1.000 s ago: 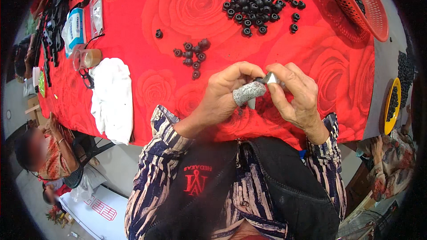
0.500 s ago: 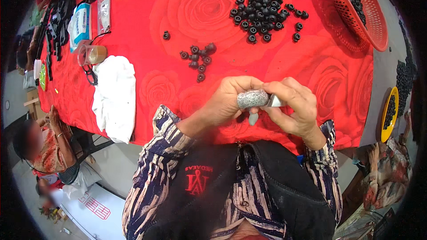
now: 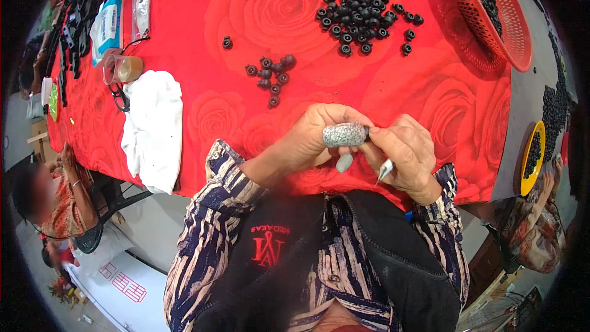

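Observation:
Close together over the near edge of the red cloth, both my hands are closed around small items. My left hand (image 3: 316, 124) pinches a small black part (image 3: 367, 134), mostly covered by fingers. A speckled grey-and-white cover (image 3: 344, 135) appears to wrap my left thumb, and a pale grey tip (image 3: 344, 162) shows below it. Fingertips of my right hand (image 3: 402, 154) meet the black part from the right. The same hand holds a small pale blade (image 3: 385, 171), its thin point downward. Beyond my left hand lies a small group of round black parts (image 3: 265, 74).
A larger pile of black parts (image 3: 359, 15) sits farther back, with a red perforated basket (image 3: 519, 40) to its right. A yellow tray (image 3: 525, 175) holds more. On the left are a white cloth (image 3: 152, 129), a plastic cup (image 3: 128, 69) and a tissue pack (image 3: 109, 24). People sit either side.
My right hand has turned the blade from beside the black part to pointing down below the fingers. Right fingertips now touch the black part. The view has shifted slightly.

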Available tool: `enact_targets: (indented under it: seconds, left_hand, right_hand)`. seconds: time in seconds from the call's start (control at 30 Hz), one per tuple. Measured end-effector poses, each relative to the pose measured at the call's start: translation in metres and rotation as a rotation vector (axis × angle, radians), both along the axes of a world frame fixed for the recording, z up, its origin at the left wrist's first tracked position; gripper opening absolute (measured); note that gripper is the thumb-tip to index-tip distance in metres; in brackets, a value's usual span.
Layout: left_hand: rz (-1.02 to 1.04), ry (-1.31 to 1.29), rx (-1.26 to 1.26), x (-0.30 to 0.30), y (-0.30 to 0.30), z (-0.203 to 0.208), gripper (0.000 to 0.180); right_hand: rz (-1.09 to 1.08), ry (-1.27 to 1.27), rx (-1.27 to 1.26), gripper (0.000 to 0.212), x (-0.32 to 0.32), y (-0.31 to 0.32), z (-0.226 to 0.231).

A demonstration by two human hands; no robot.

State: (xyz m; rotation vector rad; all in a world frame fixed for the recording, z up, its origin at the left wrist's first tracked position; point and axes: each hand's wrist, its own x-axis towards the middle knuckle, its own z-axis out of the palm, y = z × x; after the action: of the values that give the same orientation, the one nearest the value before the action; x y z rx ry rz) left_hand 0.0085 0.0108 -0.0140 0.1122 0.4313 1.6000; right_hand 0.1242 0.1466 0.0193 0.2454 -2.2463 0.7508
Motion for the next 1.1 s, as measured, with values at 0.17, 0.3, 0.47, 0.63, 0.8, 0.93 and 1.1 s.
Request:
enact_targets:
  seconds: [0.17, 0.3, 0.47, 0.63, 0.8, 0.93, 1.1]
  left_hand:
    - [-0.018, 0.059, 0.054, -0.003, 0.0, -0.001, 0.022]
    - [-0.014, 0.089, 0.046, -0.002, 0.0, 0.006, 0.022]
    - [-0.05, 0.179, 0.023, -0.006, -0.002, 0.012, 0.02]
    - [-0.068, 0.228, -0.082, -0.011, -0.001, 0.019, 0.019]
    - [-0.075, 0.147, -0.084, -0.01, -0.002, 0.016, 0.02]
    - [-0.106, 0.104, -0.015, -0.014, -0.003, 0.013, 0.022]
    - [-0.204, 0.128, -0.011, -0.013, 0.002, 0.002, 0.023]
  right_hand:
    - [0.03, 0.002, 0.037, 0.033, 0.002, 0.003, 0.001]
    - [0.029, 0.009, 0.013, 0.031, 0.003, 0.002, 0.004]
    - [-0.02, 0.068, 0.002, 0.03, 0.001, 0.002, 0.0]
    - [0.045, -0.036, -0.08, 0.037, -0.003, 0.003, 0.004]
    - [0.037, -0.007, -0.079, 0.037, -0.003, 0.003, 0.0]
    - [0.021, -0.064, -0.149, 0.032, -0.007, 0.001, 0.005]
    - [0.031, -0.211, -0.236, 0.029, 0.0, 0.002, 0.014]
